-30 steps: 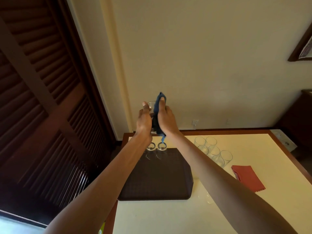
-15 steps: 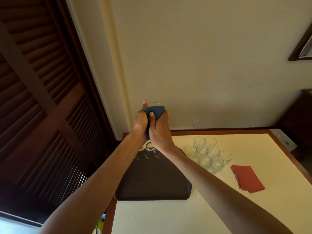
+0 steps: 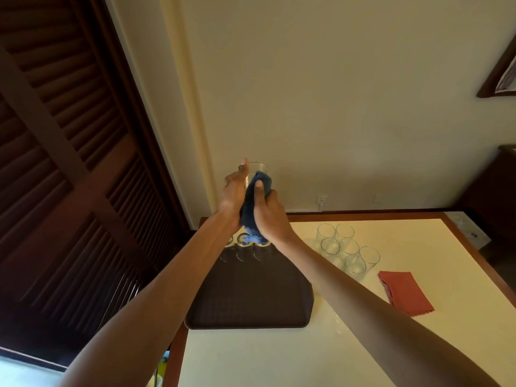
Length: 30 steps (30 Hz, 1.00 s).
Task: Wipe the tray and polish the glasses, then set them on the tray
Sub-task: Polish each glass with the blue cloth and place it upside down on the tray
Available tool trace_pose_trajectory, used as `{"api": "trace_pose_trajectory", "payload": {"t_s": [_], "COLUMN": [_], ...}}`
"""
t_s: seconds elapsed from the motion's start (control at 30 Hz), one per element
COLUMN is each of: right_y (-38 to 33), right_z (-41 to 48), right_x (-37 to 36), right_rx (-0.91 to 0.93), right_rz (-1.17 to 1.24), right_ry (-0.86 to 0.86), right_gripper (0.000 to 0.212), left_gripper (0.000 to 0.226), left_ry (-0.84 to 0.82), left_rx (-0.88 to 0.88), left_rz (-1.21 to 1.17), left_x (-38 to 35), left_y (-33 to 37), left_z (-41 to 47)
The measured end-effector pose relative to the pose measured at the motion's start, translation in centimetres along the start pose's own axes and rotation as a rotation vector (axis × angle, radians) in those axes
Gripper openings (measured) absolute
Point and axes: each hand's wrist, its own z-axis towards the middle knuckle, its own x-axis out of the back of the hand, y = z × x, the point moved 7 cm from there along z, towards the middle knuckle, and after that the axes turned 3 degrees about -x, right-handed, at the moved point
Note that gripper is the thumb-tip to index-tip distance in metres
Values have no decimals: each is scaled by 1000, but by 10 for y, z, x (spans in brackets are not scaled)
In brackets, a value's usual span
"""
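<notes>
Left hand (image 3: 233,196) grips glass (image 3: 258,167), right hand (image 3: 269,216) clasps blue cloth (image 3: 248,216) round it; 3 glasses (image 3: 244,239) on tray (image 3: 251,297), cluster (image 3: 346,247) on worktop (image 3: 279,358) left.

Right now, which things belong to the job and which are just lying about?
In the job: left hand holding the glass; right hand gripping the blue cloth against it; tray; glasses on tray; glasses on table.
Lying about: red cloth; picture frame; socket; door.
</notes>
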Motion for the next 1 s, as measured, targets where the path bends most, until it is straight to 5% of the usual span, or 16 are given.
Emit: {"api": "trace_pose_trajectory", "payload": {"t_s": [0.17, 0.5, 0.57, 0.67, 0.77, 1.0], "right_y": [-21, 27, 27, 14, -4, 12], "right_z": [-1, 4, -6, -5, 6, 38], "right_x": [13, 9, 7, 13, 21, 34], "right_rx": [251, -162, -93, 109, 257, -79], "right_rz": [90, 27, -37, -19, -11, 50], "right_ry": [115, -25, -38, 69, 163, 64], "right_gripper": [36, 77, 69, 40, 38, 76], "left_gripper": [63, 81, 96, 73, 54, 84], "left_ry": [-79, 6, 27, 23, -24, 22], "left_rx": [42, 116, 131, 96, 60, 82], "left_rz": [-110, -86, -89, -89, -142, -78], "left_x": [-10, -14, -9, -13, -24, -33], "left_y": [-15, -32, -36, -32, -31, -34], "left_z": [-4, -13, -4, -4, -4, -4]}}
